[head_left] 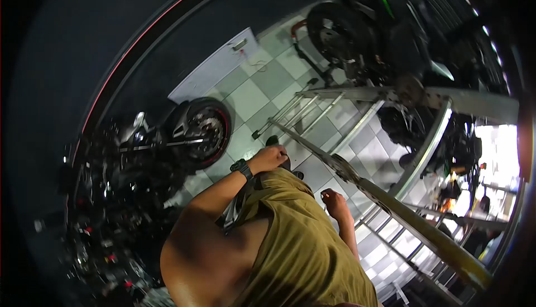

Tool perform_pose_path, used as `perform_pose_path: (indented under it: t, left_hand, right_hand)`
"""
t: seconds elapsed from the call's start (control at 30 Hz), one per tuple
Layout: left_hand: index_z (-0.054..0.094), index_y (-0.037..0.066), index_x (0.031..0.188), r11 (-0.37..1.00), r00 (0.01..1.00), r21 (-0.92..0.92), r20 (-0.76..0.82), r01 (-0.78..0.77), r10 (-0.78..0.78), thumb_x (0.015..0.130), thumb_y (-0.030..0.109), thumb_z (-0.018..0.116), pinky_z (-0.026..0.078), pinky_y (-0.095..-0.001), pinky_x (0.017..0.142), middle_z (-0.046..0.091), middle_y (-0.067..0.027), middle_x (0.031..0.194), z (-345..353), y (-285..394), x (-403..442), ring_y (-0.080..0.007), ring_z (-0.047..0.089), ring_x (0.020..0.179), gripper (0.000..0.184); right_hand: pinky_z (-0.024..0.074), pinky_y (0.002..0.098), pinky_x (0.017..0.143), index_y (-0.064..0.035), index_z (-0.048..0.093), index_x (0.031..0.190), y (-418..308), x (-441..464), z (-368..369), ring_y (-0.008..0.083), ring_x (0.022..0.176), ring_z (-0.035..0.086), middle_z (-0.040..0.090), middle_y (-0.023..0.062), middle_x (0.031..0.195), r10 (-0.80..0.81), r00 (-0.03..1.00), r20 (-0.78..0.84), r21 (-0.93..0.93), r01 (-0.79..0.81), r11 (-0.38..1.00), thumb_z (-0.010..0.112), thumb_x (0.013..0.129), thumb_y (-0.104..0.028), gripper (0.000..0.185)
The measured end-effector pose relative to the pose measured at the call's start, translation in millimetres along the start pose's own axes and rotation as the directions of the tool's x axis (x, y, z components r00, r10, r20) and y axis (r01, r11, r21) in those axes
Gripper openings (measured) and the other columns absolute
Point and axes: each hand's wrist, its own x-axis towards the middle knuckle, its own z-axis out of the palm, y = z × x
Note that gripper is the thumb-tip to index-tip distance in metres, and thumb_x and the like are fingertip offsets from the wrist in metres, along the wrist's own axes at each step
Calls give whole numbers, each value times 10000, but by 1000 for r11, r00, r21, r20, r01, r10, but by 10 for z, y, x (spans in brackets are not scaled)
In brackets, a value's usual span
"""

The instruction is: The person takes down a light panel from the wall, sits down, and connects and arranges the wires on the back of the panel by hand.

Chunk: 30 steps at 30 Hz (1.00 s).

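Observation:
My left hand (271, 158), with a dark watch (241, 168) on its wrist, is in front of my waist near the hem of my olive shirt (298, 240). Its fingers are curled inward, and whatever they may hold is hidden. On the other side of my body is my right hand (335, 203), its fingers bent together. A small pale spot shows at its fingertips, too small to name. Close to the right hand, without visible contact, runs the rail of a metal ladder (363, 187).
A motorcycle wheel (206, 131) stands to the left, with dark motorcycle parts around it. Another motorcycle (340, 33) is ahead on the checkered tile floor (248, 97). A pale panel (215, 64) lies by the dark wall. Ladder rungs and rails spread across the right side.

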Motion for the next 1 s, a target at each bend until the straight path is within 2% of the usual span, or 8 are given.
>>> perform_pose_path:
  t: [0.1, 0.2, 0.3, 0.37, 0.6, 0.7, 0.77, 1.0]
  left_hand:
    - [663, 44, 1181, 995, 986, -50, -142, 84, -91, 972, 316, 659, 556, -428, 800, 736, -159, 974, -102, -249, -155, -333, 713, 923, 344]
    - [666, 59, 1182, 978, 954, -28, -216, 205, -206, 970, 312, 661, 552, -434, 823, 738, -159, 999, -59, -532, -213, -336, 713, 942, 330]
    - [667, 68, 1175, 979, 959, -7, -201, 204, -202, 968, 318, 665, 551, -439, 836, 739, -158, 1018, -71, -672, -167, -342, 712, 967, 325]
    - [664, 71, 1168, 964, 934, 52, -264, 263, -240, 966, 329, 673, 553, -459, 832, 738, -159, 1019, -131, -609, -156, -346, 714, 968, 328]
    - [660, 63, 1188, 975, 852, -73, -476, 209, -218, 963, 276, 691, 564, -405, 789, 734, -140, 1001, -305, -358, -175, -304, 710, 870, 311]
    - [656, 39, 1191, 968, 825, -115, -508, 222, -249, 968, 239, 685, 566, -386, 782, 735, -138, 1010, -425, -341, -181, -270, 716, 871, 301]
    - [657, 94, 1167, 958, 797, -150, -531, 244, -286, 963, 315, 681, 550, -428, 826, 734, -99, 1010, -582, -363, -160, -290, 704, 936, 301]
    - [658, 23, 1166, 980, 645, -145, -737, 140, -201, 970, 222, 675, 575, -398, 798, 741, -156, 1006, -1423, -1027, 41, -298, 735, 915, 280]
  right_hand:
    - [546, 468, 856, -42, 699, 1141, -316, 370, -177, 392, 1001, 695, 728, 208, 1019, -77, 994, 82, -78, 84, 993, 587, 981, -139, 218]
    - [562, 411, 860, -27, 695, 1173, -687, 607, -336, 324, 979, 725, 731, 172, 1114, -215, 966, 142, 48, 210, 976, 560, 1005, -111, 231]
    - [530, 378, 955, -20, 676, 1238, -807, 838, -319, 281, 1123, 684, 696, 167, 1232, -363, 909, 203, 162, 334, 928, 527, 1059, -196, 291]
    - [514, 373, 971, -15, 670, 1254, -1044, 835, -375, 279, 1143, 658, 688, 173, 1224, -311, 913, 264, 256, 245, 935, 521, 1070, -229, 319]
    - [490, 324, 881, -12, 685, 1202, -1059, 979, -347, 207, 981, 637, 691, 114, 1049, -605, 796, -13, 386, 562, 732, 530, 1072, -194, 272]
    - [482, 318, 894, -30, 649, 1282, -1193, 851, -370, 156, 955, 609, 697, 80, 1062, -453, 887, 85, 641, 299, 707, 466, 1112, -227, 318]
    - [480, 313, 903, -33, 639, 1299, -1070, 933, -312, 148, 968, 606, 697, 73, 1086, -446, 888, 109, 660, 271, 700, 458, 1117, -235, 326]
    - [468, 310, 931, -17, 629, 1307, -1389, 1060, -322, 186, 1017, 624, 659, 94, 1106, -399, 914, 68, 588, 286, 756, 448, 1121, -244, 345]
